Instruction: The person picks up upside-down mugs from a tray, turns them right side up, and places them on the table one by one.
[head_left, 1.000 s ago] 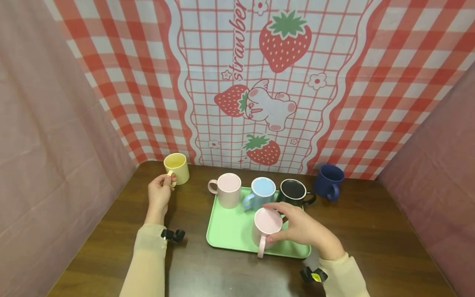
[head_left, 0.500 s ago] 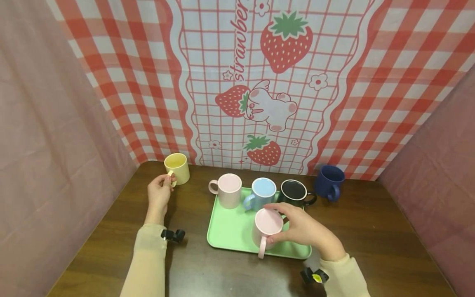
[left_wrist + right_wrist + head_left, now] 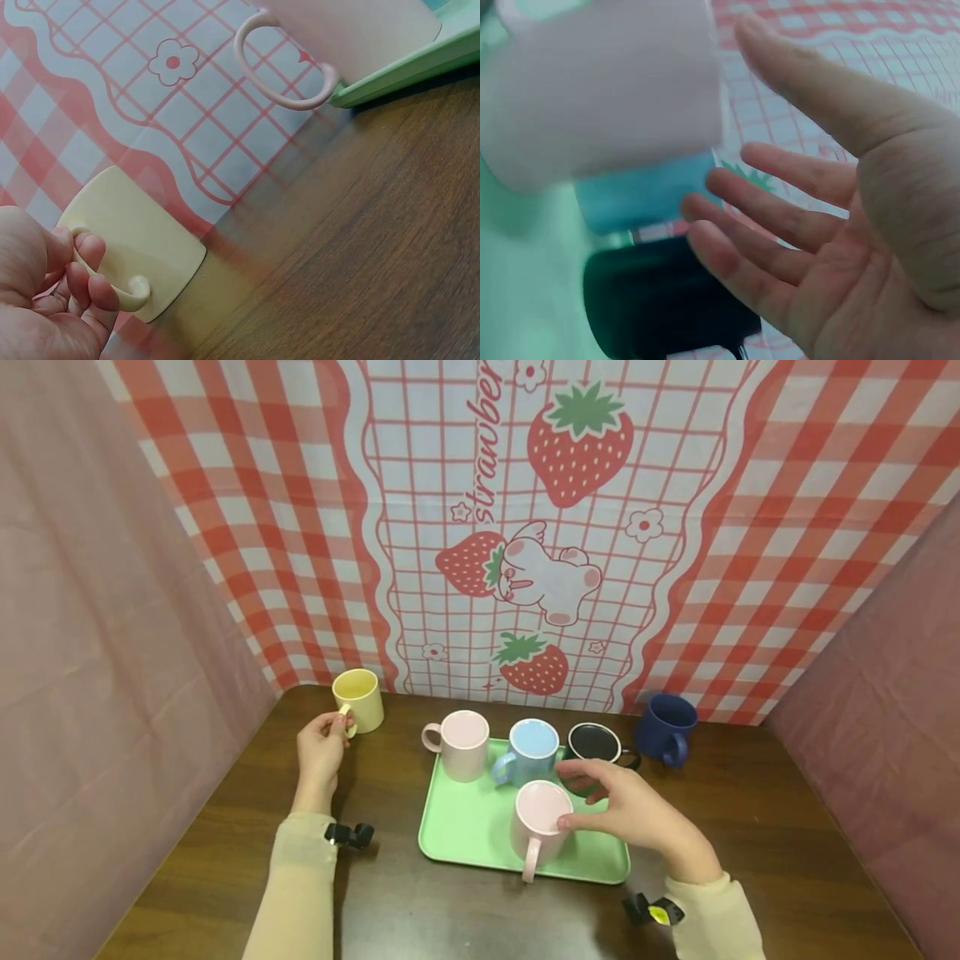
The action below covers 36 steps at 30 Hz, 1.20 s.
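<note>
Left fingers (image 3: 102, 294) pinch the yellow mug's handle (image 3: 132, 302), left of the tray (image 3: 465, 831); right fingers (image 3: 772, 214) stand wide over it. We advise clearing its front pink mug (image 3: 542, 818) gently.

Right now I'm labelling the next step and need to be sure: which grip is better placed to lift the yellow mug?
Probably the left grip: its fingers pinch the handle of the yellow mug. The right grip is farther off, open beside the front pink mug.
</note>
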Motion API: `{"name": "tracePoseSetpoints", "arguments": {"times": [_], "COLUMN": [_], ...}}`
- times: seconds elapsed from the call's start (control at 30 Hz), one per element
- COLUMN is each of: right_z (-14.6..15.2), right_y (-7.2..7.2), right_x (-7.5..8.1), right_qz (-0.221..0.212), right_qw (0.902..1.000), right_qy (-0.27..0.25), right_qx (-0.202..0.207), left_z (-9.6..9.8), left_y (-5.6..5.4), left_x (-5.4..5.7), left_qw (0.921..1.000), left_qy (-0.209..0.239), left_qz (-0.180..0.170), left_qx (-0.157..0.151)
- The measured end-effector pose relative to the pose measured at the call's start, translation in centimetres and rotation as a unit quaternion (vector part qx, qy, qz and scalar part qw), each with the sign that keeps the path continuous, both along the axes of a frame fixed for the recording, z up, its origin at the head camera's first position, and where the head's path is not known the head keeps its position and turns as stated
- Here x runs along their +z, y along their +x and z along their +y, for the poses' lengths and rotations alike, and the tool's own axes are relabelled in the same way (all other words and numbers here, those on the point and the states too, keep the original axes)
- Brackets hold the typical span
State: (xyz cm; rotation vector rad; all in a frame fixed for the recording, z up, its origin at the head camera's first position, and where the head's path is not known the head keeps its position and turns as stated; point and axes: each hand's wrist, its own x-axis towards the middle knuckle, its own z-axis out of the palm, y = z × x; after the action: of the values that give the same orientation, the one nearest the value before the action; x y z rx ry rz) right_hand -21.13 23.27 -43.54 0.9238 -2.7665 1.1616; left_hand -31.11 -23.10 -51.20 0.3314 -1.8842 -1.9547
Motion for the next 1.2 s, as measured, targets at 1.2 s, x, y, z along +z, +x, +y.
{"name": "tracePoseSetpoints", "arguments": {"times": [1.2], "right_z": [4.6], "right_y": [-2.0], "right_x": [-2.3], "right_qz": [0.105], "right_qw": [0.9626], "right_qy": [0.068], "right_qx": [-0.240], "left_z": [0.4], "left_y": [0.0], "left_x": [0.1], "left_qw": [0.9995], "left_qy": [0.006], "left_qz": [-0.022], "left_qx": [-0.023]}}
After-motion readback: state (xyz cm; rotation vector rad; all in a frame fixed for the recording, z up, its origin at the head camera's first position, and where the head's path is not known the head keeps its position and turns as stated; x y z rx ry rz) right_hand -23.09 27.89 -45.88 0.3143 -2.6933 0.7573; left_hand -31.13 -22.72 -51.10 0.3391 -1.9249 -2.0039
